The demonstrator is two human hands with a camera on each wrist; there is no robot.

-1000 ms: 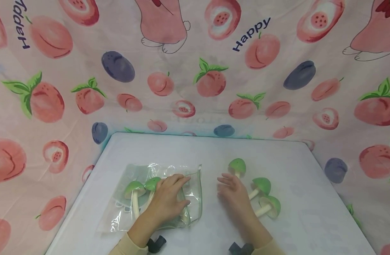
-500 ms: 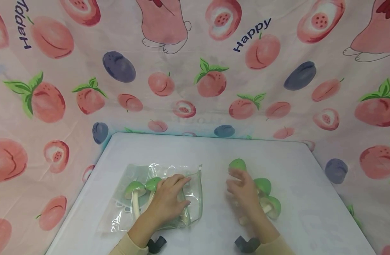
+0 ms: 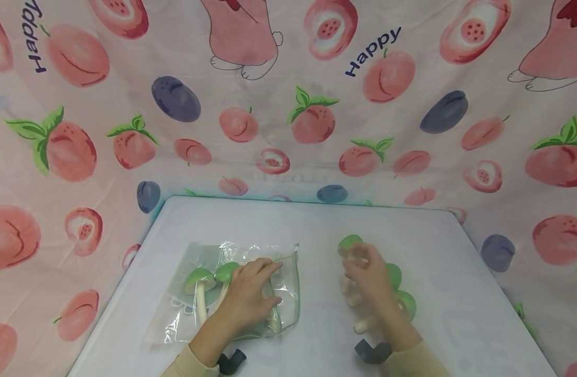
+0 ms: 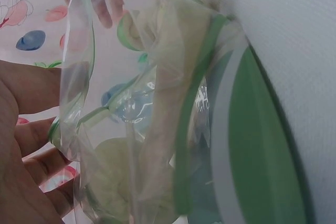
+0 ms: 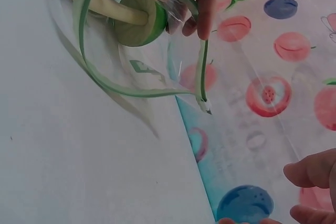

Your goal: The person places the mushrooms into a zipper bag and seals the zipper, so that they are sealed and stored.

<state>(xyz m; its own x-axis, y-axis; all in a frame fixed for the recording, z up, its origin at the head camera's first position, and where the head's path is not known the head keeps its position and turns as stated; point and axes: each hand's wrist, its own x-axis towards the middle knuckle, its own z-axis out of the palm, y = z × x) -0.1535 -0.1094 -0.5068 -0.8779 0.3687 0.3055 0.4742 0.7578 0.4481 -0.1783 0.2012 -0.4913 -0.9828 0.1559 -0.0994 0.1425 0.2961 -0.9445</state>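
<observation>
On the left of the table lies a clear zip bag (image 3: 284, 272) with a green seal, its mouth facing right. Inside are toy mushrooms (image 3: 199, 280) with green caps and pale stems; another mushroom (image 5: 157, 24) shows near the mouth. My left hand (image 3: 251, 293) grips the bag's upper film at the mouth, keeping the sides apart. My right hand (image 3: 370, 272) hovers over several loose mushrooms, fingertips at the far green cap (image 3: 350, 243). Thumb and fingers (image 5: 312, 169) stand apart with nothing between them. The hand and forearm partly hide two mushrooms (image 3: 406, 303) behind.
The white table (image 3: 458, 262) ends at a fruit-print cloth (image 3: 288, 131) that rises behind and on both sides. Black wrist mounts (image 3: 373, 351) sit near both sleeves, low over the table front.
My right hand has shifted rightward over the loose mushrooms, its fingers coming to the far one and covering more stems. My left hand and the bag stay put.
</observation>
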